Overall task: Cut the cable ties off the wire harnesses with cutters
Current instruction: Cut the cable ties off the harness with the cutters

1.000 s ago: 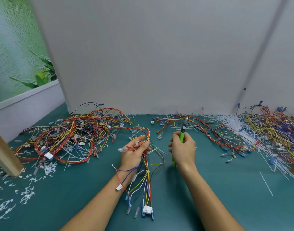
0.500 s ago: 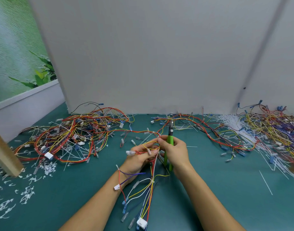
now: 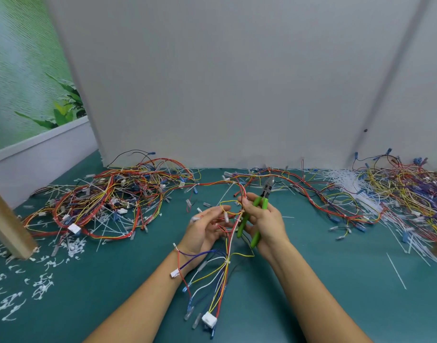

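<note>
Harness (image 3: 227,271) is up off the mat (image 3: 336,298), strung between both hands in the middle of the view. Its wires fan down toward me and end in a white connector (image 3: 209,320) plus a bunch of little blue and clear terminals resting on the mat. There's a small white tie (image 3: 228,261) cinching the bundle just below the hands.

Left hand (image 3: 207,229) is palm up with the fingers pretty much straight, not clamping anything. The red and yellow wires just lie across them, and a purple wire runs over the wrist.

Right hand (image 3: 265,225) is wrapped round the green handles of the cutters (image 3: 258,214), with the fingertips up against the red wires at the top of the bundle. The handles are spread a bit and the metal nose points up and away, clear of the wires. Can't tell if the blades are parted or not.

The rest is a mess, honestly. Big left pile (image 3: 108,201) of red and yellow harnesses, a right pile (image 3: 405,194) with more purple and yellow in it, and one long red strand (image 3: 301,184) running along the back by the grey wall (image 3: 237,82). Loose white ties (image 3: 346,179) lie just beside the right pile, and curly white scraps (image 3: 39,288) are scattered near a wooden post (image 3: 7,224) on the left.
</note>
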A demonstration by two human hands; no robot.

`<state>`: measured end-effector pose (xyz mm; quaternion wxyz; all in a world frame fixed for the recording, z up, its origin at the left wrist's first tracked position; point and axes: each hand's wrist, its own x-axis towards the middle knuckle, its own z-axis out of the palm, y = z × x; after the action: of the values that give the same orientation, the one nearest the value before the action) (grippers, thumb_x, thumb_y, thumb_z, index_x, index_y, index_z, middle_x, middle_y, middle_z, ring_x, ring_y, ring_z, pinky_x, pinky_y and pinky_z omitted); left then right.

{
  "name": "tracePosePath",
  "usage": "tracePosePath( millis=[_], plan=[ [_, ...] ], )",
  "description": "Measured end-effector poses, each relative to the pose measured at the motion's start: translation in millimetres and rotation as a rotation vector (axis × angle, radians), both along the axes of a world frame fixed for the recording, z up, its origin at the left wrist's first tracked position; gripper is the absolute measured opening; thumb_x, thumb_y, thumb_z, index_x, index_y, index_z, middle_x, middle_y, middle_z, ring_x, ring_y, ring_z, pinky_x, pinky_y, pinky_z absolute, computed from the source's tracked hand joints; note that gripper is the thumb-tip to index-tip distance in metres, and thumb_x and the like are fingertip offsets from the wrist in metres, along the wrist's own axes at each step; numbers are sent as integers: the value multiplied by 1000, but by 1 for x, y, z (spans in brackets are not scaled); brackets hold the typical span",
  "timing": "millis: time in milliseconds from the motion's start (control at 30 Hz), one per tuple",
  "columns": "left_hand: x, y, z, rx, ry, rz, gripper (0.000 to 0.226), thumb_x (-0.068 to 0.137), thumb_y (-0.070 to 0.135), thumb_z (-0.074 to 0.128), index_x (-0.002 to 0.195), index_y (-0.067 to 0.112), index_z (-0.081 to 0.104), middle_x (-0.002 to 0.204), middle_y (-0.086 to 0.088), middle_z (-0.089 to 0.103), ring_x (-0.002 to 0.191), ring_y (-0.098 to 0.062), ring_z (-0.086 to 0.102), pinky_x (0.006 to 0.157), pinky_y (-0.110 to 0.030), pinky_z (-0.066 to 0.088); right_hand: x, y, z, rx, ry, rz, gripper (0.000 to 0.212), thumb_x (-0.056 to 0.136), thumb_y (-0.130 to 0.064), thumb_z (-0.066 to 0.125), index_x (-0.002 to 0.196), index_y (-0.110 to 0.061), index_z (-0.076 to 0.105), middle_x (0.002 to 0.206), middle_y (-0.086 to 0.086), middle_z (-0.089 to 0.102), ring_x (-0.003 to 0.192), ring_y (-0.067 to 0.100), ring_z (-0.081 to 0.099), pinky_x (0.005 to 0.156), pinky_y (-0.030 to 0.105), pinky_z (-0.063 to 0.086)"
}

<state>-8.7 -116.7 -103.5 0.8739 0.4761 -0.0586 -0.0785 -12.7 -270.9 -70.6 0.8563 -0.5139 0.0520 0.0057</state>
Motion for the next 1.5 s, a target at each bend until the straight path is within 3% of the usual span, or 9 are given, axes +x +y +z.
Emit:
tracePosePath(
  millis=[100,267,367,500,733,867,1200,1333,1500],
  plan=[
    [-1,1,0,24,12,-8,29,79,30,77,96,7,78,95,-14,72,72,-23,68,59,-29,49,2,-5,1,58,43,-28,14,92,-8,73,103,-15,68,95,1,79,66,12,67,60,33,57],
    [1,5,-2,46,51,-30,30,71,24,81,97,8,79,100,-18,75,76,-21,73,54,-23,54,3,-10,2,144,113,-35,20,87,-11,78,103,-18,67,95,1,78,64,13,66,65,36,58],
    [3,7,-3,8,31,-86,24,75,6,72,99,7,79,103,-20,74,85,-24,75,62,-25,59,4,-11,3,171,130,-36,21,88,-11,77,105,-19,65,97,-1,79,65,12,66,70,39,58],
    [3,8,-4,-74,-7,-198,41,73,-13,60,113,-7,66,111,-23,71,97,-29,72,77,-30,60,6,-13,2,203,141,-56,21,96,-6,66,113,-19,64,98,-3,80,71,15,63,72,40,56],
    [3,7,-6,-47,-9,-204,25,94,-5,48,115,-6,61,100,-18,74,81,-23,74,79,-31,60,3,-7,5,200,109,98,29,102,-4,55,128,-14,64,92,-3,76,65,16,64,74,42,56],
    [3,4,-6,-24,14,-148,25,86,5,61,108,-2,72,95,-18,74,75,-23,70,68,-30,58,-3,-1,8,175,85,236,31,100,-2,56,128,-12,63,92,1,71,72,21,66,81,47,52],
    [7,2,-1,-175,36,-75,35,100,23,47,130,13,61,115,-10,70,78,-24,68,64,-38,56,-11,1,13,-23,43,478,35,97,-1,56,129,-8,66,84,9,67,60,15,61,62,34,55],
    [12,9,-3,-231,0,-16,34,95,27,45,124,24,64,123,-1,71,103,-25,64,78,-41,52,-12,1,10,-278,48,372,25,98,-2,60,118,-10,72,78,3,66,63,15,56,57,27,47],
    [14,13,-4,-297,38,34,29,92,27,55,116,25,71,106,0,73,103,-23,65,86,-41,48,-13,4,5,-562,-39,247,17,98,-7,65,112,-12,73,69,-5,69,65,15,56,57,22,48]
  ],
)
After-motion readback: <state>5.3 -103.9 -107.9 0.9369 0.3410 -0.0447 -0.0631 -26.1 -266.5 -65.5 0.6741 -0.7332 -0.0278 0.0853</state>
